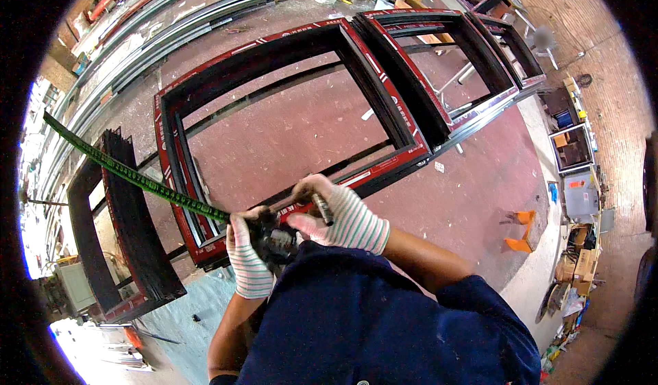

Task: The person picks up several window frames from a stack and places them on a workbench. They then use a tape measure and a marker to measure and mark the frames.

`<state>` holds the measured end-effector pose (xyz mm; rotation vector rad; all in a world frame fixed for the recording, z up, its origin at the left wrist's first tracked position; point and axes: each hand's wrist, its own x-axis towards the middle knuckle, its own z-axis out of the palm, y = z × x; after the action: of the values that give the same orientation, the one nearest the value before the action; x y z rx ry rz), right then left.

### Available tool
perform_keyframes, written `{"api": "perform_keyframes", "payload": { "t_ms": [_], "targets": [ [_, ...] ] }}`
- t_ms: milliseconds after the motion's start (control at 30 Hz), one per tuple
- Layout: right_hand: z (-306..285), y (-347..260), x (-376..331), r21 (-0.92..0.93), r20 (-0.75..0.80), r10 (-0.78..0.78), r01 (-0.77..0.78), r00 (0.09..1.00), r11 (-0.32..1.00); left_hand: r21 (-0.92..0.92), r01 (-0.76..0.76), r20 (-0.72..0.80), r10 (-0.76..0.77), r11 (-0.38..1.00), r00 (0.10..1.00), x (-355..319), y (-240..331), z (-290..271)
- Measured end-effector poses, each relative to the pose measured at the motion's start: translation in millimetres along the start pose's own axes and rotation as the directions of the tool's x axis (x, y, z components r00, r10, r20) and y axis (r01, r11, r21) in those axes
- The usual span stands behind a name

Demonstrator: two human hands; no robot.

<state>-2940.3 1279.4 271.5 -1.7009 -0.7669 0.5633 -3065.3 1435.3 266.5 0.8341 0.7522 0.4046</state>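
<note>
A green tape measure blade [140,179] sticks out far to the upper left from between my hands. My left hand [248,265], in a striped white glove with bare fingertips, is closed around the dark tape measure case [277,239] at the blade's near end. My right hand [346,222], gloved alike, has its fingers curled around a short dark pen-like stick [322,209]; its exact kind I cannot make out. The right thumb reaches close to the case. Just beyond both hands lies a large black window frame [404,114] covered with red film along its edges.
More black and red frames [473,114] stand in a row at the far right, and another stack [137,234] is at the left. Long metal profiles [164,39] lie on the floor at the far left. An orange bracket-like stand [522,231] is at the right.
</note>
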Motion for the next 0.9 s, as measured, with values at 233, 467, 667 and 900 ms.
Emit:
{"api": "perform_keyframes", "payload": {
  "t_ms": [233,467,667,900],
  "targets": [
    [-58,77,13,-0.825,0.165,-0.222,0.258,0.961,0.502,0.050,0.042,0.100,-0.047,0.998,0.994,8,-17,-83],
    [-49,84,31,-0.846,-0.027,-0.314,0.145,0.949,0.514,0.150,0.119,0.066,-0.130,0.982,0.989,7,-27,-104],
    [-51,91,51,-0.858,-0.031,-0.360,0.159,0.933,0.488,0.036,0.091,0.075,-0.093,0.995,0.993,25,-32,-102],
    [-56,90,57,-0.836,-0.062,-0.349,0.143,0.935,0.530,0.130,0.050,0.075,-0.060,0.990,0.995,36,-31,-97]
  ]
}}
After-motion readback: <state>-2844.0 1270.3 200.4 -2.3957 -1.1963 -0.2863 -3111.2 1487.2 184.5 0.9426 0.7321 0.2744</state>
